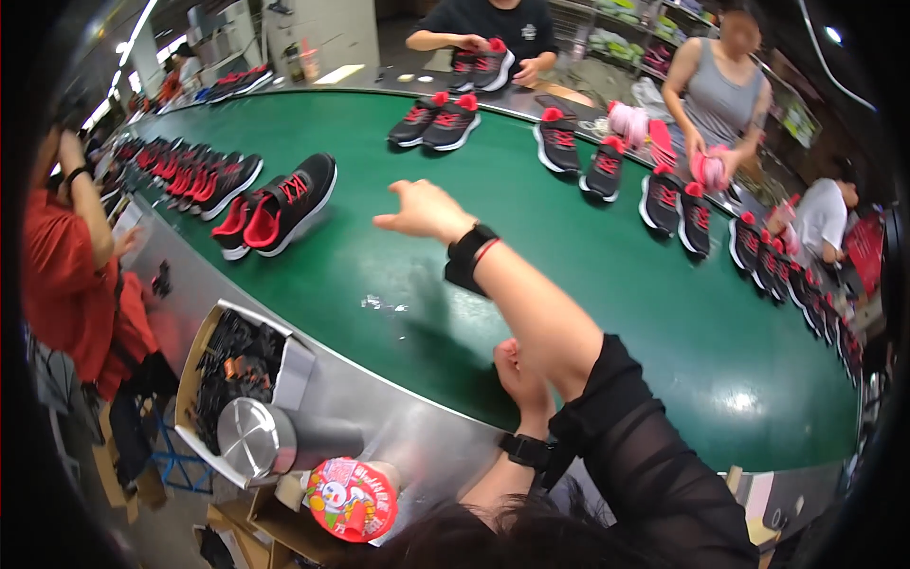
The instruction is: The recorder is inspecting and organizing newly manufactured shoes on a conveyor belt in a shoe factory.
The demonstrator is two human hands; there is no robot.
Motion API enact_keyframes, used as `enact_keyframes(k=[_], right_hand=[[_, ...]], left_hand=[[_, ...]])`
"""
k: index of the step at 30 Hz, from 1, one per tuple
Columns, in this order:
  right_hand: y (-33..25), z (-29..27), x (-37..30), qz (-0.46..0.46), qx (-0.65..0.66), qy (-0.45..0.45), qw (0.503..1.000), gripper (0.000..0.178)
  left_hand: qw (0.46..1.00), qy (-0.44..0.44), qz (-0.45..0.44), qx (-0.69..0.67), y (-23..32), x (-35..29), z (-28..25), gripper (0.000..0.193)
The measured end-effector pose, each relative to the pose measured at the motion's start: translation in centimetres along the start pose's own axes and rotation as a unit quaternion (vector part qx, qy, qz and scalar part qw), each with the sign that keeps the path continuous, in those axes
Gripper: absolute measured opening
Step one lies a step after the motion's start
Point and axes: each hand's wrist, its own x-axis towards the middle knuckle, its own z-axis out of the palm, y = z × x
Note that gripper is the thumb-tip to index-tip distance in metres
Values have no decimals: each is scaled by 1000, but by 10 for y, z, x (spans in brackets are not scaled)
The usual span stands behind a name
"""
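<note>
Over the green conveyor belt (569,266), my right hand (427,209) reaches out to the left with fingers apart, holding nothing. Nearest to it on the left is a pair of black sneakers (299,194) with red lining and white soles; one appears tilted, and a gap separates them from my fingers. Another pair of black and red sneakers (450,125) stands beyond my hand. My left hand (521,379) is curled closed close to my body, partly covered by my right forearm. Whether it holds anything is hidden.
More sneakers line the belt at left (227,185) and right (659,199). At the near metal edge stand a box of small black parts (232,356), a steel cylinder (251,436) and a cup with a printed lid (351,498). Co-workers (720,90) handle shoes across the belt.
</note>
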Motion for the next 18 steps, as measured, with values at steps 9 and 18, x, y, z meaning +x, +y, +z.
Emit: enact_keyframes(k=[9,18], right_hand=[[242,-158,47,170,-112,185,961,34],[291,-59,18,200,603,189,749,63]], left_hand=[[992,-75,-90,40,15,-27,21,15],[958,-174,-83,210,7,-39,7,16]])
